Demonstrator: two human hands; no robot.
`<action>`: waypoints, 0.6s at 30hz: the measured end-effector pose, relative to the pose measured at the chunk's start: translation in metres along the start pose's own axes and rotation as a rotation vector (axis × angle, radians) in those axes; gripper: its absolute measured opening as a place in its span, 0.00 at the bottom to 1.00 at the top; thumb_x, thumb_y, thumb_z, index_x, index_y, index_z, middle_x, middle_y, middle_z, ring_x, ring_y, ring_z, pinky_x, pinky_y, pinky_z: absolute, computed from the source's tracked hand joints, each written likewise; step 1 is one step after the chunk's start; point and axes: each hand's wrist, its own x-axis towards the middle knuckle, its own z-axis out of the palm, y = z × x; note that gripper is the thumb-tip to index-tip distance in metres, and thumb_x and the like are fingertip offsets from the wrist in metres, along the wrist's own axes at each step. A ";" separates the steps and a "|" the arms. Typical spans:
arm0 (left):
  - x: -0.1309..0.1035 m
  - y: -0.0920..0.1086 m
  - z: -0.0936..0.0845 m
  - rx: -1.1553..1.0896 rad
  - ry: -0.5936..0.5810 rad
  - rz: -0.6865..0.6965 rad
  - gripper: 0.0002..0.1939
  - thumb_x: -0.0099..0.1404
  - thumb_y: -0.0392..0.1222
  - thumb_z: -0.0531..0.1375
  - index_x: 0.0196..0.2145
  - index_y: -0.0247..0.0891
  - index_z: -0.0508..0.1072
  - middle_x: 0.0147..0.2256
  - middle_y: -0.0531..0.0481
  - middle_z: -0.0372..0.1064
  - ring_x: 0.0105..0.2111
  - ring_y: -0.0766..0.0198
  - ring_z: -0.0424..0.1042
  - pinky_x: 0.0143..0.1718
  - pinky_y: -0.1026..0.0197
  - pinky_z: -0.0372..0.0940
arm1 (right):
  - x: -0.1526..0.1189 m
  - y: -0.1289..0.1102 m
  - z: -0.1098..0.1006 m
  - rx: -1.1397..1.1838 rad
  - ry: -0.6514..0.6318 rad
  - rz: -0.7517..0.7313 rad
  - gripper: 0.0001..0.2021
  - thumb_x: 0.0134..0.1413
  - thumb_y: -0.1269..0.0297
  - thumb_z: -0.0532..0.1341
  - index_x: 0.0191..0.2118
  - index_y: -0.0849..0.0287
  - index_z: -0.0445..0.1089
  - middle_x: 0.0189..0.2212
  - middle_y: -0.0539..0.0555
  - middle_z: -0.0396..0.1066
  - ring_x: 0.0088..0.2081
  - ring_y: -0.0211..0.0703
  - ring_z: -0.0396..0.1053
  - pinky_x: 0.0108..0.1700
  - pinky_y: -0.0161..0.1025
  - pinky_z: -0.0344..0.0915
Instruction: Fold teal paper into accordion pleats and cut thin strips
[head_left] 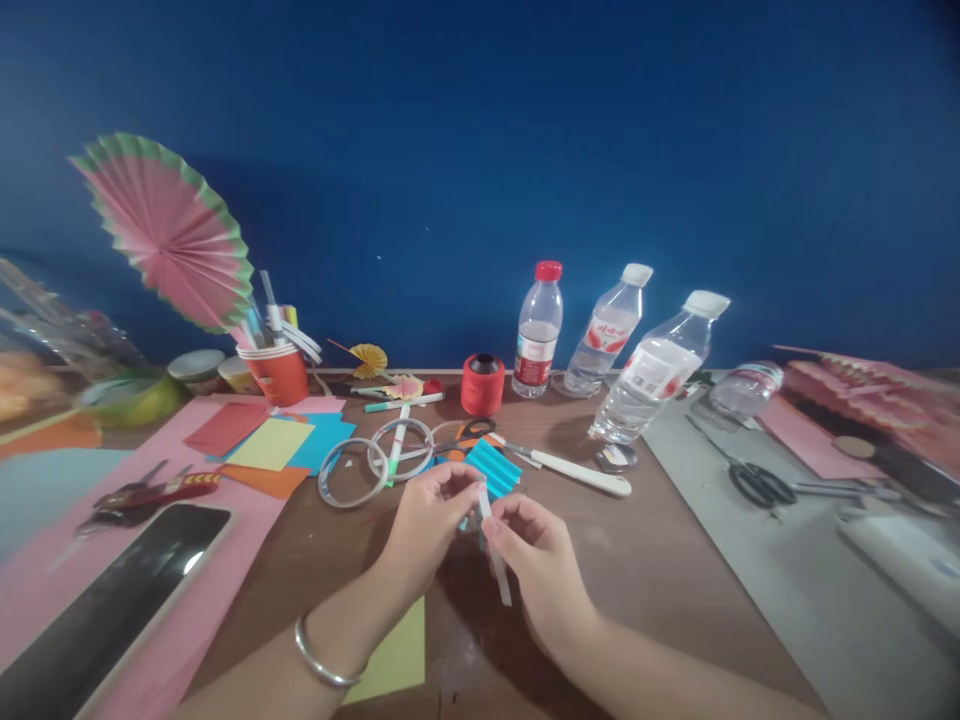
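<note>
A narrow white strip [501, 580] runs between my two hands above the brown table. The fingertips of my left hand [431, 510] pinch its upper end, and my right hand [544, 560] grips it just below. The strip's lower end hangs free. Right behind my fingers lies a piece of pleated blue paper [493, 466], partly covered by them. Two clear tape rolls [352, 472] overlap to the left, with a green-and-white marker [397, 445] across one. Beyond my right hand is a white-handled knife [581, 473]. A yellow paper sheet [394, 655] lies under my left forearm.
Three water bottles [537, 340] and a red spool [482, 386] stand at the back. A red cup [277, 374] holds pens beside a pink-green paper fan [169, 235]. At left are coloured papers [271, 443] and a phone [112, 615]; at right, black-handled scissors [761, 485].
</note>
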 end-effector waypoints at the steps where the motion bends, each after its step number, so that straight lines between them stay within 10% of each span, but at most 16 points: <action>1: 0.000 0.000 0.000 0.007 0.006 -0.009 0.07 0.51 0.40 0.58 0.28 0.33 0.68 0.25 0.52 0.65 0.24 0.71 0.61 0.26 0.69 0.57 | 0.000 0.000 0.000 -0.008 0.016 -0.001 0.11 0.45 0.63 0.61 0.24 0.65 0.61 0.17 0.47 0.57 0.19 0.27 0.51 0.21 0.26 0.49; 18: -0.004 0.000 0.002 0.058 0.064 0.037 0.06 0.52 0.41 0.58 0.27 0.36 0.66 0.22 0.55 0.64 0.23 0.72 0.62 0.26 0.70 0.58 | -0.018 -0.025 -0.003 -0.461 -0.071 -0.473 0.03 0.44 0.73 0.59 0.27 0.58 0.67 0.38 0.52 0.61 0.43 0.39 0.59 0.45 0.35 0.57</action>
